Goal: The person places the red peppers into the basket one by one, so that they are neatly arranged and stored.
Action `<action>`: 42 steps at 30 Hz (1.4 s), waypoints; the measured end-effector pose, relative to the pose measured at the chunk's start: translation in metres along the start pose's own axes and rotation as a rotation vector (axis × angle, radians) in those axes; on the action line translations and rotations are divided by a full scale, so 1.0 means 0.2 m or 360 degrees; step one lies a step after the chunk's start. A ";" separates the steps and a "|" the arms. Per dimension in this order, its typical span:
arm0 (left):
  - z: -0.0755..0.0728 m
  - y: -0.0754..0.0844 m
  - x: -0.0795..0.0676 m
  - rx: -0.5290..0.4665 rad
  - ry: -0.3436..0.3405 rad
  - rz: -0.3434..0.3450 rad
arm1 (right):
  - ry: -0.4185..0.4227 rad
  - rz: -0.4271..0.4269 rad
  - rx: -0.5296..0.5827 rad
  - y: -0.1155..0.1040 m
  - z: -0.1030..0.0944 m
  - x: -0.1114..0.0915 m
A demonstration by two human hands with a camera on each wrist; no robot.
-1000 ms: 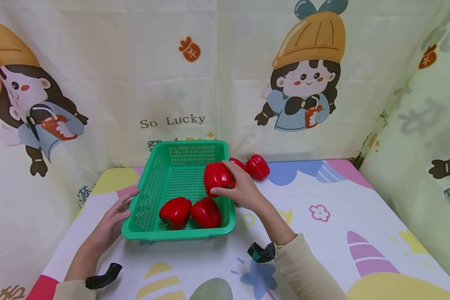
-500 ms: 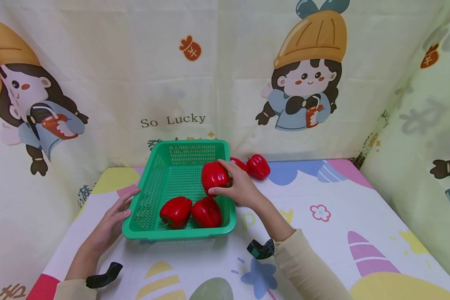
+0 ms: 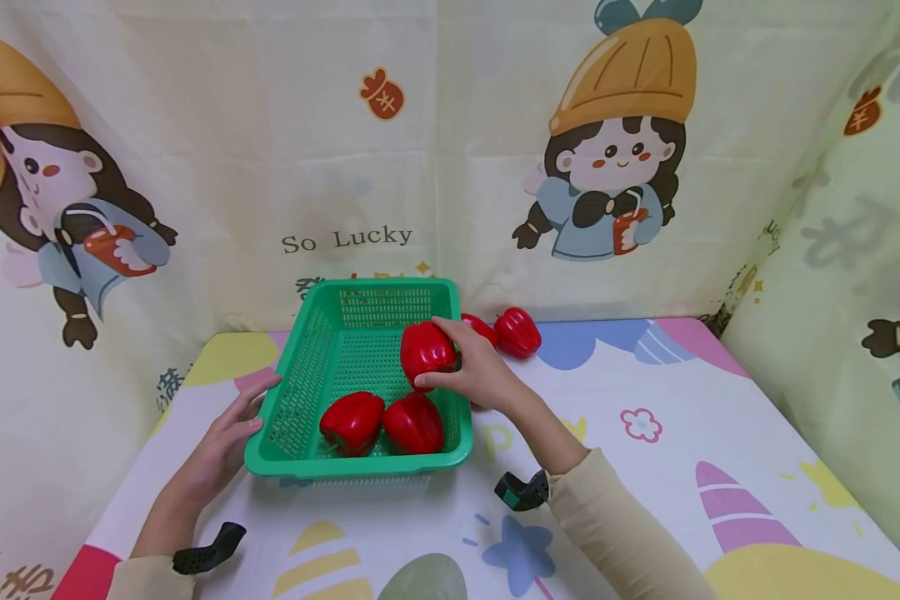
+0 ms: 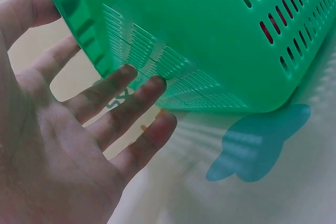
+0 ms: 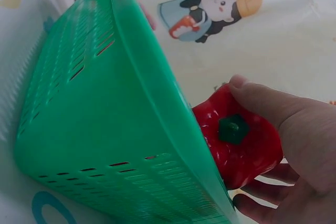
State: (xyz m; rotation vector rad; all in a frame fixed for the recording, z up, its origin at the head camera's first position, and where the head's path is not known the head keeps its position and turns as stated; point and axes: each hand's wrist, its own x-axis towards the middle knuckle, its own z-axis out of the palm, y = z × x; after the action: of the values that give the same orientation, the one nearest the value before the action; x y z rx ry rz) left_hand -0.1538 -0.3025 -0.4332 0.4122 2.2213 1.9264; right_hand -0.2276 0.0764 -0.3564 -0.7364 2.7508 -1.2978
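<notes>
A red bell pepper [image 3: 426,354] is gripped in my right hand [image 3: 476,367], above the right part of a green plastic basket [image 3: 357,470]. Its green stem [image 5: 234,128] faces the right wrist camera, with the thumb on one side and fingers on the other. Two more red bell peppers, one on the left [image 3: 352,423] and one on the right [image 3: 414,423], lie side by side at the basket's near end. My left hand [image 3: 221,442] rests against the basket's left side, its fingers spread and fairly straight, as the left wrist view shows [image 4: 63,119].
Outside the basket's right side lie more peppers: one in full view [image 3: 518,332], another partly hidden [image 3: 480,329] behind my right hand. A sliver of red shows beneath that wrist. The table [image 3: 607,500] has a printed cloth, and a patterned curtain [image 3: 465,167] hangs behind.
My right hand and its bell pepper have shifted slightly left, further over the basket. The left hand, the basket and the other peppers look unmoved.
</notes>
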 end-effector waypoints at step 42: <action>0.00 0.02 0.00 0.0005 0.0006 -0.0048 | -0.0185 -0.0044 -0.0159 0.03 -0.01 0.06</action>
State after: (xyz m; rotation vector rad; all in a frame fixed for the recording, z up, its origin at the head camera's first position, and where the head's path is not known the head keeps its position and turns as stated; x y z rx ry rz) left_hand -0.1524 -0.3017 -0.4298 0.3740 2.2201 1.9109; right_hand -0.2417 0.0751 -0.3571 -0.8308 2.7382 -1.0915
